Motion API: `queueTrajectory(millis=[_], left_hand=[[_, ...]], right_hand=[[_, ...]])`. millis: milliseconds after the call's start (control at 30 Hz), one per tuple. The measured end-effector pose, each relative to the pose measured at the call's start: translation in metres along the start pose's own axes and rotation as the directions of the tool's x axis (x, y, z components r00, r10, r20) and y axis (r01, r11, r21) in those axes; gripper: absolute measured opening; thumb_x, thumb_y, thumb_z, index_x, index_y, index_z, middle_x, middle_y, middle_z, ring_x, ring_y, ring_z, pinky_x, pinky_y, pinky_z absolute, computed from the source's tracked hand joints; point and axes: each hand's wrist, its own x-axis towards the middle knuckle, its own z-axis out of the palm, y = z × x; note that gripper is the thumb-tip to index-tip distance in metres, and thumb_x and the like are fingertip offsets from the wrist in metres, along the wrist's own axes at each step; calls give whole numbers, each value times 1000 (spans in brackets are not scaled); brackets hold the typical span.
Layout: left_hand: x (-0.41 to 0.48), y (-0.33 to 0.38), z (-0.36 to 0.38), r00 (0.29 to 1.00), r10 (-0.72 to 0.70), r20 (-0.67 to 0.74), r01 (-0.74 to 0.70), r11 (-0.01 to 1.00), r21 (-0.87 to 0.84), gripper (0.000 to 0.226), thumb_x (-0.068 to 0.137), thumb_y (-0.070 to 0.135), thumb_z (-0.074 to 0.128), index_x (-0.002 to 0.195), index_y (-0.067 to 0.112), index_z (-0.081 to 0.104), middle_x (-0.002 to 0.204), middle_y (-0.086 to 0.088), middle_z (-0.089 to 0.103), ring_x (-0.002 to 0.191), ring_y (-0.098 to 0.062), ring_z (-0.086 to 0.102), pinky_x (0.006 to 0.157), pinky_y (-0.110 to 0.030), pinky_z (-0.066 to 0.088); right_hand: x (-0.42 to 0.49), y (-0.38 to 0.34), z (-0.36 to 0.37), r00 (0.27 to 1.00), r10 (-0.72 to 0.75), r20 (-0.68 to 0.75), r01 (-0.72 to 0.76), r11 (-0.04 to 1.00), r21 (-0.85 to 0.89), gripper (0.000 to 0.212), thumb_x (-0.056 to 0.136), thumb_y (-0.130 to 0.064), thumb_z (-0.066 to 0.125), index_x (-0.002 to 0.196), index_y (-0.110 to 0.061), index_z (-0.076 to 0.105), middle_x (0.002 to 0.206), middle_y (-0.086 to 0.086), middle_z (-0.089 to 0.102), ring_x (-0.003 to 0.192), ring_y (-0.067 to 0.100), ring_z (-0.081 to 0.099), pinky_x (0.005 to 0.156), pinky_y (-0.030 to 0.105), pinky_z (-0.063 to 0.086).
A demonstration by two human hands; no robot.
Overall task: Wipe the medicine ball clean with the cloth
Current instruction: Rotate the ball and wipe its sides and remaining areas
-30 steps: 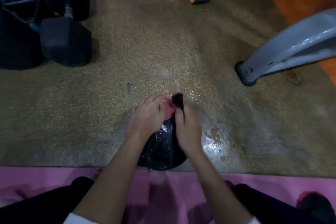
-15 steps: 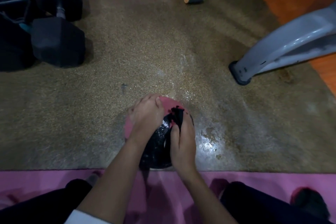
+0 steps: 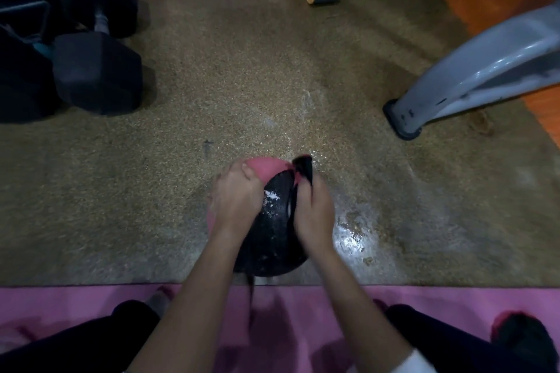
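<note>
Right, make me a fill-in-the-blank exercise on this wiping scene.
The right hand grips a black ___.
The left hand holds the medicine ball, and a wet patch shines to the ball's ___.
The dumbbell sits at the ___ edge of the mat.
Missing: cloth; right; left.

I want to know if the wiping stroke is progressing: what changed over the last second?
The right hand, gripping the cloth, first drew it back toward the person across the ball. It then pushed the cloth out again to the ball's far right edge. The left hand stayed on the ball's upper left, holding it. The ball stayed on the mat.
</note>
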Motion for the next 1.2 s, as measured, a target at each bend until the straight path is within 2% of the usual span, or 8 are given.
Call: queueTrajectory(millis=[100,167,300,500,667,867,1067,1200], left_hand=[[-13,-7,-2,997,83,-2,-83,995,61,55,95,32,23,136,10,52,135,-12,59,127,-31,52,106,-64,36],[-14,-2,0,971,222,91,-231,968,97,57,96,37,18,136,18,54,139,-1,58,133,-24,49,110,-61,33],[3,10,2,971,146,187,-154,988,27,40,103,28,29,130,31,58,135,8,61,127,-20,53,110,-49,37],[2,3,6,983,78,163,-80,997,3,47,98,33,22,127,31,60,126,1,65,114,-23,59,100,-46,46],[8,6,2,988,-18,155,16,1000,14,43,101,29,29,133,30,58,130,-5,64,119,-29,58,102,-44,45],[-4,6,3,994,-6,110,7,1000,-11,43,102,28,30,136,28,57,135,-4,61,122,-27,56,104,-45,44],[8,7,0,988,-82,128,81,997,16,42,103,26,30,133,27,59,124,-13,66,114,-35,60,94,-40,46],[6,4,0,992,-5,129,5,1000,-7,44,100,29,27,124,20,62,114,-15,68,105,-35,61,93,-45,49]], right_hand=[[66,-8,-7,971,133,200,-103,983,-151,22,97,-33,41,90,-24,60,86,3,63,90,27,60,70,32,38],[60,-11,-4,983,22,180,18,975,-222,23,98,-31,41,93,-21,61,87,2,64,87,25,60,68,32,39],[-8,-11,-11,944,-322,72,330,910,-250,34,98,-29,35,117,-18,60,102,-4,62,92,14,55,79,31,43],[70,-25,-13,943,107,315,-29,969,-243,30,99,-30,39,81,-14,58,81,6,61,81,28,58,69,36,39],[-12,-10,-17,935,-323,145,345,924,-163,35,100,-26,32,126,-21,55,114,-6,60,105,9,54,90,25,42],[67,-25,-12,953,72,295,21,954,-299,31,98,-33,35,75,-20,52,76,1,57,79,26,55,64,34,35],[-48,-8,-4,950,-303,79,313,904,-292,45,100,-32,33,139,-14,48,141,0,52,137,16,40,115,33,27],[31,-27,2,945,-185,268,282,877,-389,34,99,-32,34,108,-13,61,104,4,64,98,25,59,79,35,42]])
